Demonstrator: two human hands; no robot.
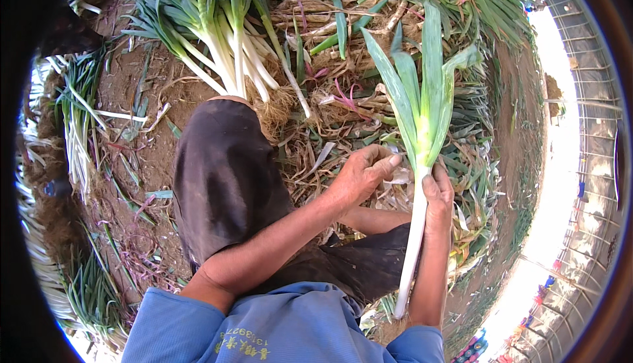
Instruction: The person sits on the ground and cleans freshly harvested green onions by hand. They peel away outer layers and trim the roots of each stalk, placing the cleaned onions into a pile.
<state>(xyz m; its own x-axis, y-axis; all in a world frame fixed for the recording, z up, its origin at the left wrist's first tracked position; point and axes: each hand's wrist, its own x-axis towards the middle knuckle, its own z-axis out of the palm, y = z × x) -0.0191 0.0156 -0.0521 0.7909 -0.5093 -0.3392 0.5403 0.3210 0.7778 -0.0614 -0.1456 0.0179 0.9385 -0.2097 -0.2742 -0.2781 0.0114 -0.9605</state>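
A large green onion (418, 224) with a long white stalk and broad green leaves stands before me, leaves pointing away and root end near my lap. My right hand (437, 195) grips it around the upper white stalk, thumb on top. Just left of the stalk, below where the leaves fan out, is my left hand (368, 172), its thumb and fingers pinched together. Whether a thin strip of skin lies between those fingertips cannot be made out. Beyond my raised knee (222, 165) lies a bunch of green onions (222, 51) with roots attached.
Dry peeled leaves (316, 155) litter the ground ahead. More green onions with roots (341, 31) are heaped at the far side. On the left lie a small bunch (79, 140) and a long row of onions (37, 244). A wire-ribbed wall (593, 130) curves along the right.
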